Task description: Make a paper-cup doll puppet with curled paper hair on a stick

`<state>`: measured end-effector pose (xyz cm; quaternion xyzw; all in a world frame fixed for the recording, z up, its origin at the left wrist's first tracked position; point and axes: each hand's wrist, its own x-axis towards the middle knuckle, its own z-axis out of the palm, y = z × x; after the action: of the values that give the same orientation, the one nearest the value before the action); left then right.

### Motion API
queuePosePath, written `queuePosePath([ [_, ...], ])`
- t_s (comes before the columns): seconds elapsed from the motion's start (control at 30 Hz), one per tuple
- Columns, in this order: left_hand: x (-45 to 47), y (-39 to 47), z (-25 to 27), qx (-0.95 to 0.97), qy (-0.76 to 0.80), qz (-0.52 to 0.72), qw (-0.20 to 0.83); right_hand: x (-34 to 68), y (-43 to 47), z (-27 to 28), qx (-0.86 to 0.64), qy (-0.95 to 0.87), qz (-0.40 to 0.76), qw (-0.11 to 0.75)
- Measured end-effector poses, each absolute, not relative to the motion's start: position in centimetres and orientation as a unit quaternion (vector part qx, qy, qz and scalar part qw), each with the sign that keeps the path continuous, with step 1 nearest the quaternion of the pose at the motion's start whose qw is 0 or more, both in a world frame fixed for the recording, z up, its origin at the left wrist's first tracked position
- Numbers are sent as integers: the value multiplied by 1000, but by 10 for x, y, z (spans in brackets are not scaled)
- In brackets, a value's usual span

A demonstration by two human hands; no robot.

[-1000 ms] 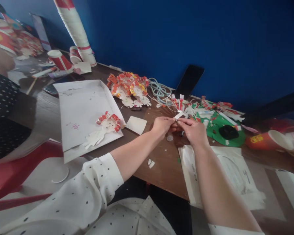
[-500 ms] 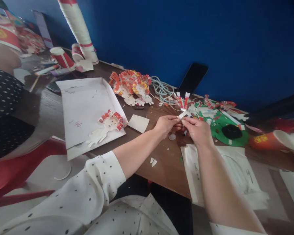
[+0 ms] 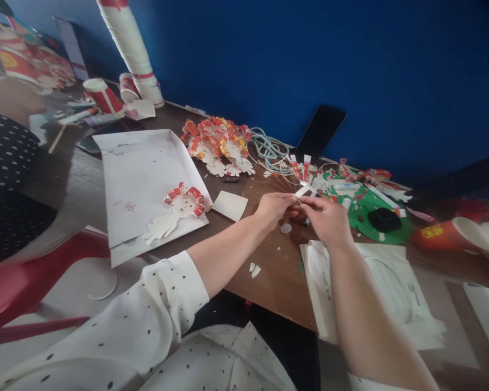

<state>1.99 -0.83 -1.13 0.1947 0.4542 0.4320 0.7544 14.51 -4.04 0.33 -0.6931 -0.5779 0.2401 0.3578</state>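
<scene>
Over the brown table, my left hand (image 3: 277,208) and my right hand (image 3: 326,216) meet, fingertips pinched together on a paper cutout (image 3: 303,187) with red and white strips fanning out at its far end. My fingers cover its near part. A white box lid (image 3: 138,179) lies to the left, with a finished-looking paper figure (image 3: 183,203) on it that has curled red strips round a drawn face. Between lid and hands is a small white paper square (image 3: 230,206). Tiny paper scraps (image 3: 255,270) are scattered near the table's front.
Behind stand a pile of paper figures (image 3: 218,144), a pale blue cord (image 3: 269,146) and a phone (image 3: 321,130) against the blue wall. Right are a green sheet (image 3: 362,217) with scraps, paper cups (image 3: 456,234) and papers (image 3: 391,288). A tall cup stack (image 3: 128,46) and another person's arm (image 3: 14,98) are left.
My hands stay pinched on the paper cutout and shift very slightly, its strips tilting a little left. The other person's arm at the left has moved slightly.
</scene>
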Motion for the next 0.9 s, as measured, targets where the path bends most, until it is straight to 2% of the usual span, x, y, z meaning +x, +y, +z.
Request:
queuePosePath([
  [0.2, 20, -8, -10, 200, 463, 434, 747, 143, -40, -5, -683, -551, 272, 395],
  [0.43, 20, -7, -9, 188, 467, 429, 750, 146, -37, -7, -669, -479, 383, 420],
  [0.63, 21, -7, -10, 196, 464, 428, 751, 139, -39, 4, -721, -505, 255, 400],
  [0.9, 20, -7, -11, 197, 452, 425, 759, 133, -32, -6, -708, -483, 274, 437],
])
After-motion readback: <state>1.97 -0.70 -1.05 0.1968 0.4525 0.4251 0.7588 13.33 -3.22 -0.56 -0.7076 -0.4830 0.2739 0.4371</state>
